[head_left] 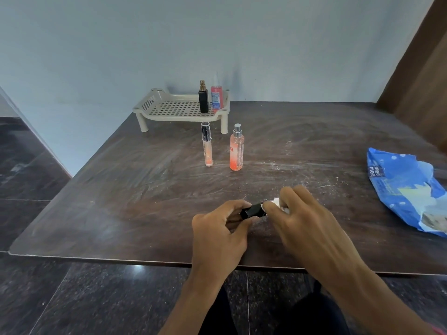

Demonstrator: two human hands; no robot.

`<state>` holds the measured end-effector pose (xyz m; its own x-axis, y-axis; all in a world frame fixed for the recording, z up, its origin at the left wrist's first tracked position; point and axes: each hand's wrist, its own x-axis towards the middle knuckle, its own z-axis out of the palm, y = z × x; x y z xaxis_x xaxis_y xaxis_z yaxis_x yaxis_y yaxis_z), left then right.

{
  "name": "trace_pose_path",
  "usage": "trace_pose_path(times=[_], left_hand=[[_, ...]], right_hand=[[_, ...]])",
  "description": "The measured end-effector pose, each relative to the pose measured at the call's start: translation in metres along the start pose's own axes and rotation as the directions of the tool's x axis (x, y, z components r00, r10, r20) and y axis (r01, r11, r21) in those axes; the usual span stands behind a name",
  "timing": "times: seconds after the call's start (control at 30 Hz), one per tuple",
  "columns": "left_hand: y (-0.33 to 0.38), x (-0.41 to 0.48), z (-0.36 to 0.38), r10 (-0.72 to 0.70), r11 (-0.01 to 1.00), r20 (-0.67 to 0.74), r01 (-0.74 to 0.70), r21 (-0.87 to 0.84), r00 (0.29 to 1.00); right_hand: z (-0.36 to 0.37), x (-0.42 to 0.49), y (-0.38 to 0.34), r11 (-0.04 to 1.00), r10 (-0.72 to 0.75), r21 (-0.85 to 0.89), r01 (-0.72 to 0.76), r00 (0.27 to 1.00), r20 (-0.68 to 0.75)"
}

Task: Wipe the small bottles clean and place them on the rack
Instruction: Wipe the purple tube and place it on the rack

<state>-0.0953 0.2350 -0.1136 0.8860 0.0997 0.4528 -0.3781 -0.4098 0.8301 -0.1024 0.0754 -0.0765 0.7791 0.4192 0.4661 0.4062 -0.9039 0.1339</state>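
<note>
My left hand (pixel 219 228) grips a small black bottle (pixel 252 211) lying sideways just above the table's near part. My right hand (pixel 300 213) presses a white wipe (pixel 278 203) against the bottle's right end. A beige slotted rack (pixel 169 110) stands at the back of the table. On its right side stand a black bottle with a gold sprayer (pixel 203 97) and a pink spray bottle (pixel 216 96). In front of the rack, upright on the table, are a thin tube bottle with a dark cap (pixel 207 146) and an orange-pink spray bottle (pixel 236 148).
A blue wet-wipe packet (pixel 406 189) lies torn open at the table's right edge. The dark wooden table (pixel 121 189) is streaked with white dust. A pale wall rises behind the rack; a brown panel (pixel 420 68) stands at the far right.
</note>
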Motion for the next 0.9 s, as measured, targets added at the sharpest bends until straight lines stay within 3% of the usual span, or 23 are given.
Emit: trace_pose_path(times=[0.57, 0.9], left_hand=[[-0.001, 0.000, -0.001, -0.022, 1.000, -0.022, 0.022, -0.019, 1.000], [-0.002, 0.001, 0.000, 0.014, 1.000, -0.010, -0.015, -0.001, 1.000]], right_hand=[[-0.005, 0.013, 0.025, 0.937, -0.347, -0.030, 0.347, 0.938, 0.024], [0.000, 0.017, 0.032, 0.923, -0.383, -0.054, 0.382, 0.924, -0.009]])
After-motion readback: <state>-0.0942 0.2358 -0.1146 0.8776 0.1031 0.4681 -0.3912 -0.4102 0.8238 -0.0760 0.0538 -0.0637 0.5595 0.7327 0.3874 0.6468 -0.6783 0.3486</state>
